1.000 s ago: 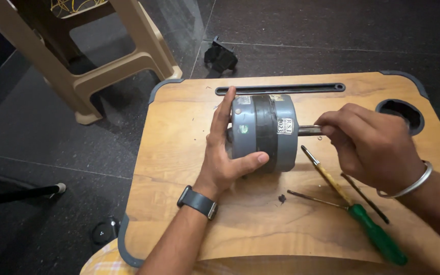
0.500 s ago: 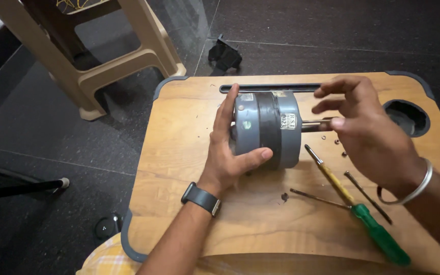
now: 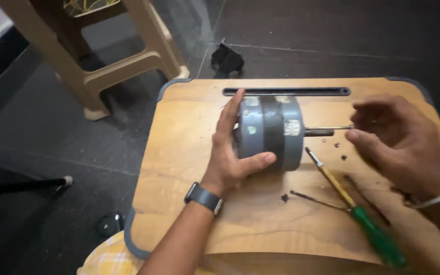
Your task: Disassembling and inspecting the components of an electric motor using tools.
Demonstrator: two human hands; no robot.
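So the biggest thing here is the wooden worktop (image 3: 189, 153), a lap-desk sort of board with rounded dark-edged corners and a long dark slot (image 3: 286, 91) along the far side. Off its far left corner a beige plastic stool (image 3: 123, 61) stands on the dark floor, with a small black part (image 3: 226, 58) lying on the floor just past the board's far edge.

Sitting around the middle of the worktop, just this side of the slot, is a grey drum-shaped motor (image 3: 271, 133) with a darker band round its waist. It's lying on its side, so its long axis runs left-right, roughly parallel to the slot, and its metal shaft (image 3: 322, 131) pokes out of the right-hand face, pointing right.

The left hand (image 3: 230, 153), with a dark watch on the wrist, is wrapped on the motor's left end: palm and fingers flat against the left face, thumb hooked along the near side, so that grip is clamped on the motor. The right hand (image 3: 398, 145) is blurry, wearing a metal bangle, fingers loose and spread at the tip of the shaft; I can't tell if they actually touch it.

Near the right hand lies a screwdriver (image 3: 355, 209) with a yellow shank and green handle, tip angled toward the motor. Beside it are a couple of thin dark rods (image 3: 317, 200) and some tiny dark screws (image 3: 343, 157) scattered on the wood.
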